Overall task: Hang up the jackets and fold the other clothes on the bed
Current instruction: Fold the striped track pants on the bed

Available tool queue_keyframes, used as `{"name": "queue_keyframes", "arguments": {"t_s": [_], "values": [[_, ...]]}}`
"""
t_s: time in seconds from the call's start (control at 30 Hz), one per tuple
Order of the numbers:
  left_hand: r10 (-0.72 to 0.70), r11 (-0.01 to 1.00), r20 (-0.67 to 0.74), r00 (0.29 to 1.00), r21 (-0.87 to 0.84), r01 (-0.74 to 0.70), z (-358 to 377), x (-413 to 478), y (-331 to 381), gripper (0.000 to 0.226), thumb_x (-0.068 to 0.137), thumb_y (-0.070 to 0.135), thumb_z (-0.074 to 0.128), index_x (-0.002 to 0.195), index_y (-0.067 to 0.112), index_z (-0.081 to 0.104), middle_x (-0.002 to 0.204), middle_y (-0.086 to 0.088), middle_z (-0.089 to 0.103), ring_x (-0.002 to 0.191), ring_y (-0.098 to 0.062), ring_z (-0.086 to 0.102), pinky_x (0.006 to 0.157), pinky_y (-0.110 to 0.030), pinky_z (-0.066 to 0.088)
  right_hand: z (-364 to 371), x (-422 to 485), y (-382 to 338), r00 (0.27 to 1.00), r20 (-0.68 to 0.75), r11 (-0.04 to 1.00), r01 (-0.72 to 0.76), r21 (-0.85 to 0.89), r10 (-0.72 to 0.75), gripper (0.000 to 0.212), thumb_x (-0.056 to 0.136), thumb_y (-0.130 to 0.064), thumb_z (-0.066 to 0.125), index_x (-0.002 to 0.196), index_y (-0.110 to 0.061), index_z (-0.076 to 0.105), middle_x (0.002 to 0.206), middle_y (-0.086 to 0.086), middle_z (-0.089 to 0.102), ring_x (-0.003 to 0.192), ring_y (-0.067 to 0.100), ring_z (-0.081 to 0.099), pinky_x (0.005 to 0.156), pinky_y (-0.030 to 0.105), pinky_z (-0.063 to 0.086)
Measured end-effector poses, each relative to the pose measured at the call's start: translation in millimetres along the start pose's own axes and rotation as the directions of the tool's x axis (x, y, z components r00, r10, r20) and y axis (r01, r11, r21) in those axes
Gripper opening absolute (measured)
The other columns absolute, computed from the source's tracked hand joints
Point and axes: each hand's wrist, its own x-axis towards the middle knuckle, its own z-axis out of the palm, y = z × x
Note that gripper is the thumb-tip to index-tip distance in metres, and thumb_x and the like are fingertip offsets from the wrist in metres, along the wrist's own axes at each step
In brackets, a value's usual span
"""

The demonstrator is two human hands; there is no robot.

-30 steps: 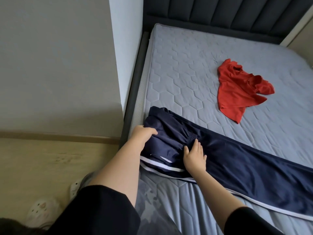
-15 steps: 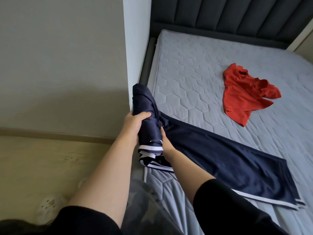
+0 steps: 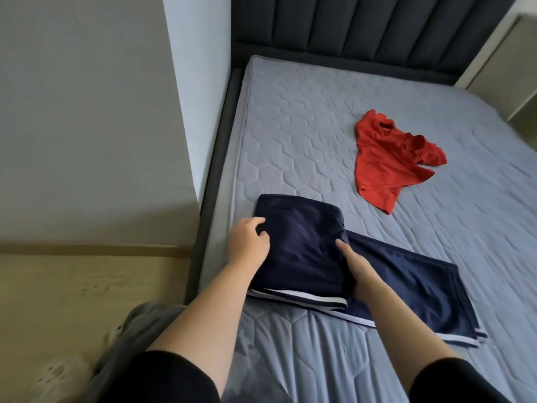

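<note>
Navy trousers [image 3: 302,245] now folded over, laid flat

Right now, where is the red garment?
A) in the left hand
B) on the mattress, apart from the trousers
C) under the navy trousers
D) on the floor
B: the red garment lies crumpled on the mattress, with bare quilting between it and the navy trousers nearer the bed's edge.

Dark headboard [image 3: 363,27], wooden floor [image 3: 72,286], white slipper [image 3: 53,373]
</note>
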Motion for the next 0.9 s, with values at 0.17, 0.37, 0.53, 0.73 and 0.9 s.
{"name": "queue_keyframes", "arguments": {"t_s": [0.17, 0.37, 0.53, 0.73, 0.9], "values": [[-0.274, 0.948, 0.258, 0.926, -0.091, 0.306, 13.9, 3.5, -16.7, 0.056, 0.091, 0.035, 0.056, 0.141, 0.015, 0.040, 0.137, -0.006, 0.051, 0.120, -0.026, 0.051, 0.101, -0.037, 0.042, 4.5, -1.4, 4.0, 0.996, -0.079, 0.999, 0.036, -0.035, -0.039, 0.023, 0.081, -0.008, 0.070, 0.103, -0.002, 0.067, 0.092, 0.017, 0.071, 0.084, 0.031, 0.068, 0.078, 0.040, 0.056], [-0.355, 0.926, 0.311, 0.881, -0.014, 0.378, 26.7, 5.2, -27.4, 0.074, 0.076, 0.047, 0.072, 0.134, 0.012, 0.042, 0.133, -0.007, 0.052, 0.117, -0.028, 0.053, 0.099, -0.042, 0.045, -11.3, -3.2, 21.7, 0.957, -0.280, 0.981, 0.013, -0.195, -0.069, 0.011, 0.085, -0.011, 0.067, 0.085, 0.000, 0.063, 0.088, 0.017, 0.066, 0.084, 0.029, 0.062, 0.074, 0.034, 0.049], [-0.435, 0.859, 0.381, 0.816, -0.098, 0.503, 25.8, 6.8, -29.3, 0.083, 0.067, 0.045, 0.081, 0.133, 0.014, 0.041, 0.129, -0.004, 0.053, 0.106, -0.023, 0.055, 0.091, -0.037, 0.046, -3.6, -13.0, 22.3, 0.903, -0.280, 0.759, 0.073, -0.647, -0.326, 0.030, 0.097, -0.025, 0.051, 0.107, 0.003, 0.053, 0.114, 0.024, 0.061, 0.107, 0.038, 0.055, 0.080, 0.035, 0.037], [-0.393, 0.858, 0.352, 0.849, -0.193, 0.477, 23.7, 3.9, -22.6, 0.057, 0.072, 0.018, 0.080, 0.121, 0.012, 0.051, 0.118, -0.008, 0.061, 0.103, -0.027, 0.059, 0.092, -0.039, 0.049, 3.5, -32.7, 16.8, 0.675, -0.258, 0.484, 0.166, -0.859, -0.691, 0.050, 0.093, -0.017, 0.049, 0.141, -0.006, 0.037, 0.141, 0.016, 0.044, 0.127, 0.035, 0.040, 0.101, 0.043, 0.034], [-0.380, 0.690, 0.468, 0.798, -0.431, 0.581, 13.6, -1.7, -7.7, 0.040, 0.074, 0.000, 0.073, 0.112, 0.006, 0.060, 0.109, -0.015, 0.067, 0.097, -0.031, 0.063, 0.089, -0.039, 0.051, 29.1, -24.1, 38.4, 0.905, -0.152, 0.473, 0.060, -0.879, -0.397, 0.057, 0.100, -0.034, 0.034, 0.150, -0.011, 0.018, 0.160, 0.008, 0.009, 0.146, 0.022, 0.009, 0.115, 0.043, 0.017]]}}
